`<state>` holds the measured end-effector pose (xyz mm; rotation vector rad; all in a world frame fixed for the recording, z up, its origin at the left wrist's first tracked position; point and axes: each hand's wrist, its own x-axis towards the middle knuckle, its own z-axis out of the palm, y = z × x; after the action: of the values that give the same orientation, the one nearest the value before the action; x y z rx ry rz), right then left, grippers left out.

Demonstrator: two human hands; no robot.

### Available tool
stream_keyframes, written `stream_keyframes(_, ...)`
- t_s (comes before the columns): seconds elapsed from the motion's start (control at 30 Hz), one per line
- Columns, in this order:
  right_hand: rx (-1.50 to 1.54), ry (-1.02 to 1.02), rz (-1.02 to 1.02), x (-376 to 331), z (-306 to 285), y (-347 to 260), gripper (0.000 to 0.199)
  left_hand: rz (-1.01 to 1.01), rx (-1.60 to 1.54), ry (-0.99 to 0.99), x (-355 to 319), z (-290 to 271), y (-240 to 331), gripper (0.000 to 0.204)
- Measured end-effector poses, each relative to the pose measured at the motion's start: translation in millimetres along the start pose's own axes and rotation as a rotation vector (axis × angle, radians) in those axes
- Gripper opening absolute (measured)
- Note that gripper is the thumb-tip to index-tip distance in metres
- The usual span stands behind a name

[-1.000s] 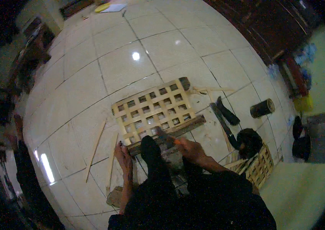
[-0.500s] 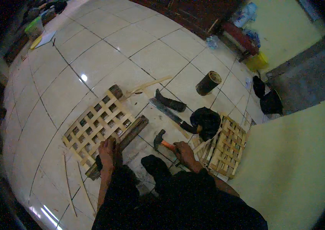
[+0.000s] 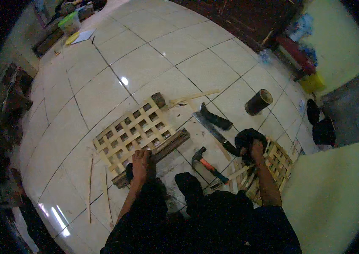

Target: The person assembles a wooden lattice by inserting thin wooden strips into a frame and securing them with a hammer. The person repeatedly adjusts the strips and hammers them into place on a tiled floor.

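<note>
My left hand (image 3: 142,165) rests with bent fingers on the near edge of a woven lattice panel (image 3: 139,127) of pale flat strips, gripping the dark wooden bar (image 3: 173,146) there. To the right, my right hand (image 3: 257,151) reaches into a crumpled black bag (image 3: 247,136); its fingertips are hidden in it. Between my hands a claw hammer (image 3: 205,162) with an orange and dark handle lies on the floor. Beyond it are a long blade (image 3: 208,127) with a dark handle and a dark curved sheath-like piece (image 3: 217,117).
A second woven panel (image 3: 282,158) lies beside the right wall, with loose strips (image 3: 239,172) near it. Farther off stands a dark hollow cylinder (image 3: 258,102). Thin strips (image 3: 90,190) lie on the left tiles. A black bucket-like object (image 3: 323,131) sits by the doorway.
My right hand has let go of the hammer, which now lies on the floor, and has moved right into the black bag. The left hand stays at the panel's edge. The view has shifted.
</note>
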<state>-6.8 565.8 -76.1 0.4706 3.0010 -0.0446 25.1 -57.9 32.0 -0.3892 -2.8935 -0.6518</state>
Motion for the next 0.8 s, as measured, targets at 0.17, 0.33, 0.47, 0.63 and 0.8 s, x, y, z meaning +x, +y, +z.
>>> stream_keyframes(0.17, -0.223, 0.498, -0.372, -8.8, 15.2, 45.7, 0.030, -0.100, -0.025, -0.019, 5.1, 3.8, 14.6, 0.028)
stream_keyframes(0.33, -0.087, 0.050, -0.030, -10.3, -20.6, 11.6, 0.034, -0.187, 0.007, -0.013, -4.1, -7.2, 14.0, 0.029)
stream_keyframes(0.47, -0.038, 0.357, -0.163, -26.0, -35.2, 21.5, 0.039, -0.126, -0.023, 0.039, 2.1, -7.6, 18.2, 0.031)
stream_keyframes(0.63, -0.003, 0.150, -0.032, -29.7, -67.1, 6.5, 0.038, -0.136, -0.040, 0.084, 0.8, -5.9, 18.9, 0.033)
stream_keyframes(0.8, 0.129, 0.361, -0.189, -66.7, -107.9, -43.6, 0.024, -0.144, -0.087, 0.122, 1.4, -13.6, 20.1, 0.037)
